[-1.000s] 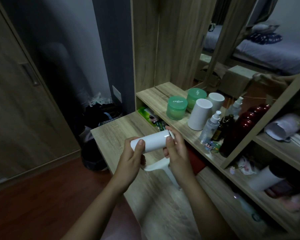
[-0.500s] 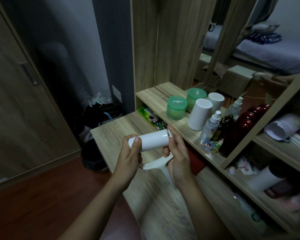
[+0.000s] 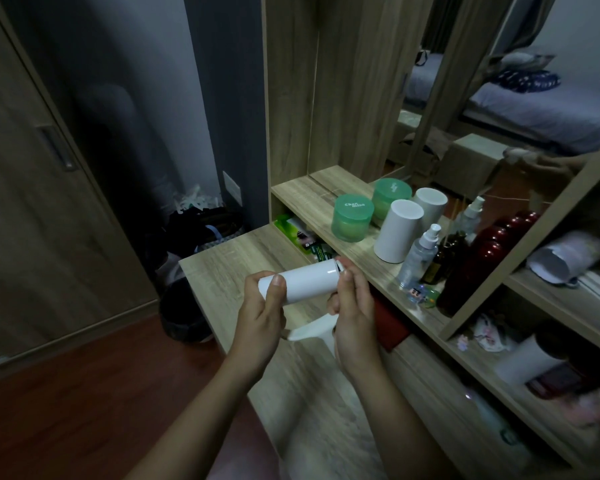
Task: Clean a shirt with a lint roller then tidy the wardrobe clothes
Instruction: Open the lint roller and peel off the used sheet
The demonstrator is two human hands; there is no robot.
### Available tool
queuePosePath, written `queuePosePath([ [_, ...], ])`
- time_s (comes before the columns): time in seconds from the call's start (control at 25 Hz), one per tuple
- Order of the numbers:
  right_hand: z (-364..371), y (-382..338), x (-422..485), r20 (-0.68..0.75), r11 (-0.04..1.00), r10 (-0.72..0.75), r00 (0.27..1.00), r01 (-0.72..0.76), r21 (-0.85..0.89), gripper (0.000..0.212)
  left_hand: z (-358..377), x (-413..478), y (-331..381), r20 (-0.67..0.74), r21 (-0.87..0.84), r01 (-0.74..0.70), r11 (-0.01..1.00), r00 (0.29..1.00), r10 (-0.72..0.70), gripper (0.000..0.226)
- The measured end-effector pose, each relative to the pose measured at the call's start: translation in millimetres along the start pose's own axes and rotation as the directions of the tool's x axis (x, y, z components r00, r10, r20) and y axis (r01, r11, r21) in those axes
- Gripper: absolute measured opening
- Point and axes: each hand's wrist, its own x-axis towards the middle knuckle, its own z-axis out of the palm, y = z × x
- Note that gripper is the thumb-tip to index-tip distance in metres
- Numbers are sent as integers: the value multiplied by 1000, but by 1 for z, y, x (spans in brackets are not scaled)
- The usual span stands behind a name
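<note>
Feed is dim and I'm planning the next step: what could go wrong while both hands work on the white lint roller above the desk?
1. If the lint roller comes apart with a jerk, the right hand could swing into the spray bottle and white canister standing close by on the shelf.
2. The left hand grips only one end of it; it may slip and drop onto the desk or into the dark bin beside it.

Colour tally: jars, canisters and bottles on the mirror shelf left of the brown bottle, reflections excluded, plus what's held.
Green: 1, the jar
White: 2, the canister and the held lint roller
Clear: 1, the spray bottle
Total: 4
</note>
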Motion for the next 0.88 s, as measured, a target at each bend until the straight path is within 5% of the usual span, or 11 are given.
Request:
queuePosePath([
  [0.28, -14, -7, 10, 60, 995, 44, 997, -38, -96, 26, -9, 5, -2, 109, 116, -47, 992, 993, 34, 21],
  [0.48, -16, -4, 8, 47, 994, 68, 997, -63, -88, 26, -10, 4, 0, 147, 48, -49, 998, 988, 41, 24],
  [0.72, -14, -3, 8, 105, 990, 70, 992, -56, -133, 26, -14, 6, -16, 193, -154, 174, 973, 971, -143, 44],
  [0.88, -16, -6, 7, 141, 979, 94, 986, -66, -193, 26, -7, 4, -22, 259, -370, 348, 861, 929, -264, 36],
])
